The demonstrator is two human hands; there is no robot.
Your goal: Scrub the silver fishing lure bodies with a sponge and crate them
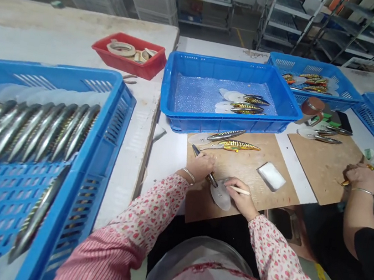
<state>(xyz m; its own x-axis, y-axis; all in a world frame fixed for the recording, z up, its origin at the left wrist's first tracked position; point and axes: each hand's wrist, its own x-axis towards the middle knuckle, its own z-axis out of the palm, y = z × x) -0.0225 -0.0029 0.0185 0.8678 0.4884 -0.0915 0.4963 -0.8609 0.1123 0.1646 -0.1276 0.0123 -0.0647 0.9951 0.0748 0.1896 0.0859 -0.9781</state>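
My left hand (200, 165) is closed around a silver fishing lure (204, 165) with a clear lip (221, 196), pressing it onto a brown board (239, 165). My right hand (241, 198) pinches a thin pale stick (239, 190) whose tip points at the lure. Two more lures, one silver (225, 134) and one gold striped (237, 146), lie farther back on the board. A white block (272, 175) rests to the right of my hands.
A blue crate (229, 95) behind the board holds a few lures. Another blue crate (32, 161) at left carries a row of silver lures. A red tray (129, 56) has tape rolls. A co-worker's hand (361, 177) works at a second board (328, 163) on the right.
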